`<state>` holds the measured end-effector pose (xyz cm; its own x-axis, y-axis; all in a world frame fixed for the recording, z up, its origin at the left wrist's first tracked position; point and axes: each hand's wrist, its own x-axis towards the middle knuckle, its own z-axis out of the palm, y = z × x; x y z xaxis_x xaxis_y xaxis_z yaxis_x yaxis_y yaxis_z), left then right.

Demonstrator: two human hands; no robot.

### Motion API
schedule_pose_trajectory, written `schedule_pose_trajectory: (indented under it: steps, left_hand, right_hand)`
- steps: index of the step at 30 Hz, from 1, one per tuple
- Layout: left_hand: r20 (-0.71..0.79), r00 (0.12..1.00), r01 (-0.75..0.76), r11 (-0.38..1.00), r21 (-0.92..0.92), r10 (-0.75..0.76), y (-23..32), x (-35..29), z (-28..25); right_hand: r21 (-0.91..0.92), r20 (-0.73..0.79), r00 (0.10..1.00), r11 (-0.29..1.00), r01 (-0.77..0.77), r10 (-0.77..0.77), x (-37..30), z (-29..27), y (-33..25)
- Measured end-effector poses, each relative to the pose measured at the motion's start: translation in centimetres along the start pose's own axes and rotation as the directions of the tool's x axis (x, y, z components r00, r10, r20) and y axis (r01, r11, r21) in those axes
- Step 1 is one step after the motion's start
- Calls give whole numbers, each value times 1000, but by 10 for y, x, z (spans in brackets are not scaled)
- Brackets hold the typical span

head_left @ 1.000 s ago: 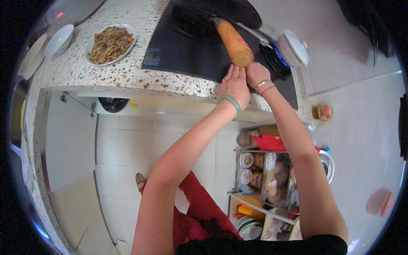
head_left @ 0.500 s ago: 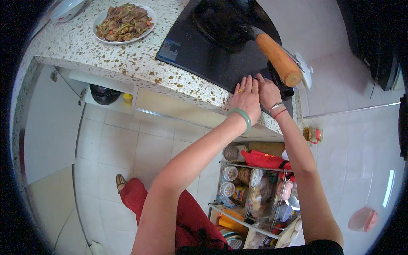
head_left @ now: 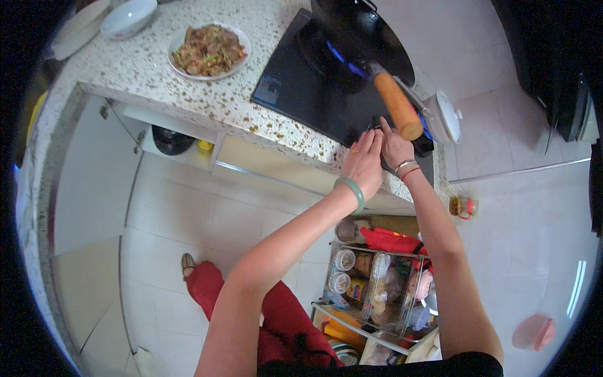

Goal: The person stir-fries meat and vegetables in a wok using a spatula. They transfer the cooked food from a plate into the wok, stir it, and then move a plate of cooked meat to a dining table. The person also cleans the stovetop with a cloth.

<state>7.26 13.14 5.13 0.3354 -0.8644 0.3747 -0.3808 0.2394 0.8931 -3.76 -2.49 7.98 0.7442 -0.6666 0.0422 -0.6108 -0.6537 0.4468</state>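
A black gas hob (head_left: 295, 81) is set into the speckled counter, and blue flame (head_left: 344, 58) burns under the wok (head_left: 352, 31). The wok's wooden handle (head_left: 397, 105) points toward me, just above my hands. My right hand (head_left: 397, 149) has its fingers closed around a small dark stove knob (head_left: 377, 122) at the hob's front edge, largely hidden by the fingers. Against it lies my left hand (head_left: 363, 164), fingers stretched out, their tips by the same knob, with a green bangle on the wrist.
A plate of stir-fried food (head_left: 210, 53) stands on the counter (head_left: 144, 75) left of the hob, a white bowl (head_left: 129, 17) beyond it. A white lid (head_left: 445, 116) leans right of the handle. Below, a rack (head_left: 370, 301) holds jars and packets; a cabinet door (head_left: 94, 182) hangs open.
Blue flame now shows under the wok, where none showed before. My hands stay together at the knob, the left one drawn slightly back. The view has shifted, showing more counter at left.
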Motion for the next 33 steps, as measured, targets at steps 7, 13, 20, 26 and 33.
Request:
schedule_pose_trajectory:
  steps: [7, 13, 20, 26, 33]
  left_hand:
    - [77, 923, 337, 698, -632, -377, 7, -32, -49]
    - [284, 815, 454, 252, -855, -504, 60, -59, -119]
    - [290, 831, 414, 181, -892, -475, 117, -92, -207]
    - [312, 865, 414, 208, -886, -392, 140, -72, -235]
    - [328, 789, 516, 271, -812, -519, 141, 31, -192]
  right_hand:
    - [919, 251, 882, 188, -346, 400, -37, -83, -59]
    - [506, 390, 902, -862, -40, 187, -91, -154, -151]
    - [325, 382, 906, -944, 54, 184, -122, -247, -214]
    - [492, 237, 919, -854, 166, 315, -121, -308, -183]
    - [657, 287, 795, -713, 243, 535, -56, -277, -97]
